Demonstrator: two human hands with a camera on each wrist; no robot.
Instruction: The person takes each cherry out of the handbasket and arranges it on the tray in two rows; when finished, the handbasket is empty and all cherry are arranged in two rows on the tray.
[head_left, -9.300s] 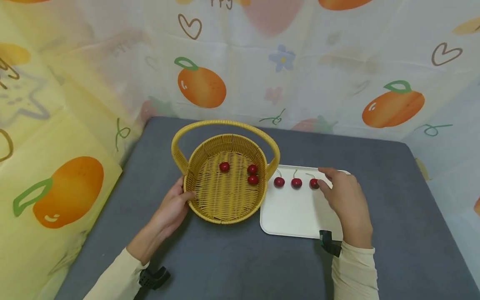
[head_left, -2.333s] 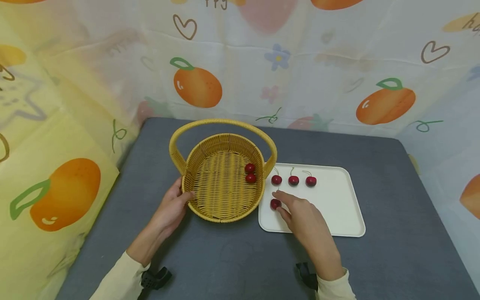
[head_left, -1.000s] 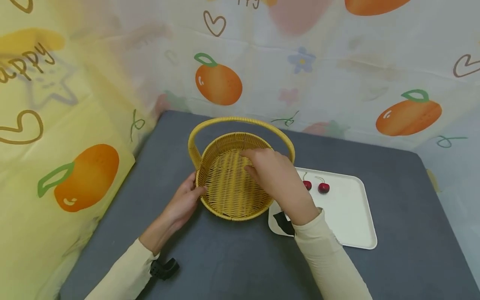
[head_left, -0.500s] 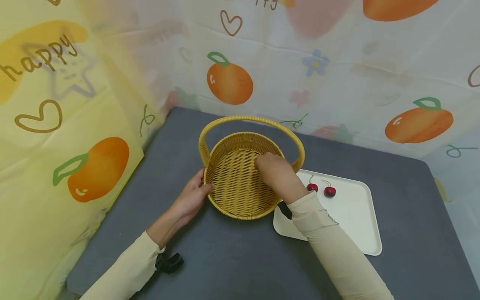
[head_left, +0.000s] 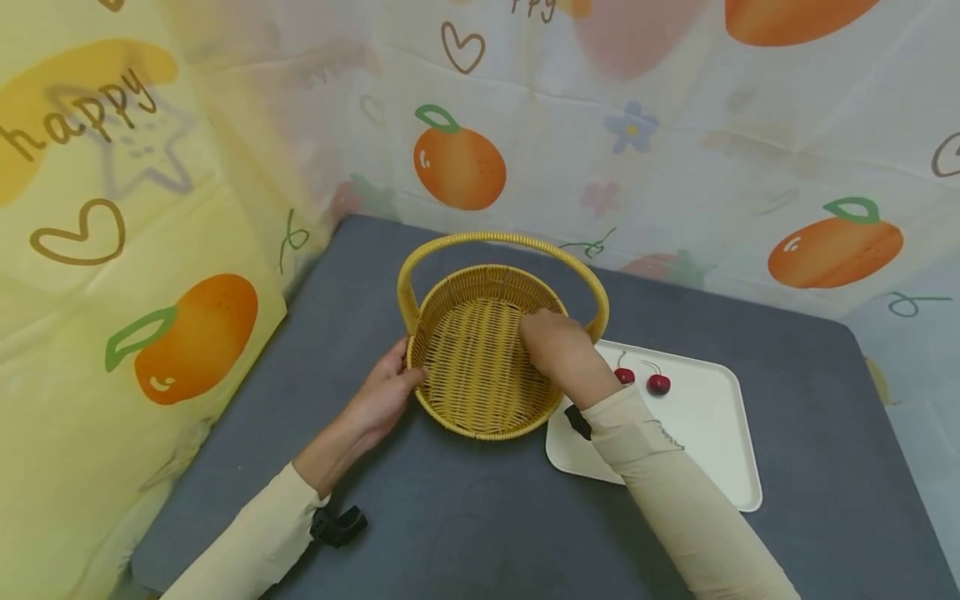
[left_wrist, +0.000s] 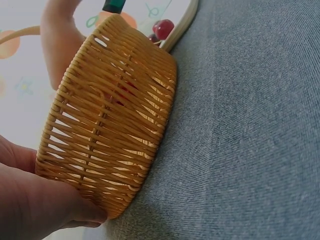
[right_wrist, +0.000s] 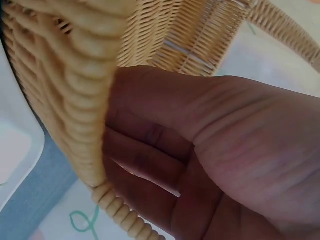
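A round yellow wicker basket (head_left: 472, 367) with a tall arched handle sits on the grey table. My left hand (head_left: 378, 404) grips its left rim, thumb inside the wall. My right hand (head_left: 558, 346) reaches down into the basket's right side; its fingertips are hidden, so whether they pinch anything is unclear. In the left wrist view, red patches (left_wrist: 124, 92) show through the weave near that hand. On the white tray (head_left: 712, 417) lie stemmed red cherries: one cherry (head_left: 658, 384) in full view, another cherry (head_left: 624, 377) partly behind the right sleeve.
The tray stands right of the basket, its left part under my right forearm and wrist strap (head_left: 577, 422). A fruit-print cloth (head_left: 675, 150) hangs behind the table (head_left: 450, 517) and along both sides. The basket's handle (head_left: 502, 238) arches over its far side.
My right hand has gone from a cherry on the tray's near left into the basket, dipping lower lately. Earlier, one cherry left the basket's middle. The left hand keeps its grip; the head view has shifted.
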